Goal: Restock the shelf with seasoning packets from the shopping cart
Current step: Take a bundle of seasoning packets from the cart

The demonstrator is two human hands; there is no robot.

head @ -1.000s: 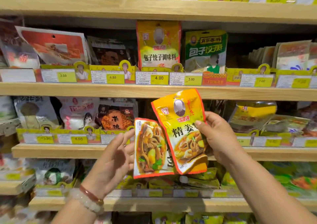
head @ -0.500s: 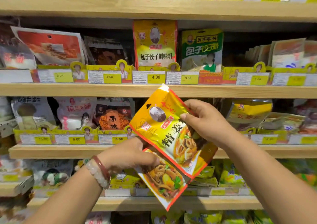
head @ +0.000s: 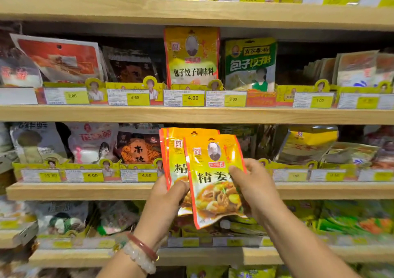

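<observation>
1. Front seasoning packet [head: 215, 182]: yellow with an orange-red border, a portrait oval near the top and a food picture below; upright, tilted slightly, held before the third wooden shelf [head: 81, 190].
2. Rear seasoning packet [head: 175, 160]: same design, standing behind the front one and offset toward 9 o'clock, its right part hidden by it.
3. Right hand [head: 254, 189]: at 3 o'clock of the front packet, thumb pressed on its face, fingers curled behind its right edge, gripping it.
4. Left hand [head: 165, 201]: at 7 o'clock of the packets, thumb over the lower face of the rear packet, pinching it; remaining fingers are hidden behind.
5. Bracelets [head: 141, 251]: one reddish, one pale beaded, on the left wrist.
6. Tall yellow packet [head: 191, 56]: upright on the shelf above, at 12 o'clock of the held pair, over a 4.00 price tag [head: 184, 97].
7. Green packet [head: 250, 63]: just beside the tall yellow packet, at its 3 o'clock.
8. Orange-brown packet [head: 139, 147]: on the third shelf at 9 o'clock of the rear packet, above a 4.50 tag [head: 139, 175].
</observation>
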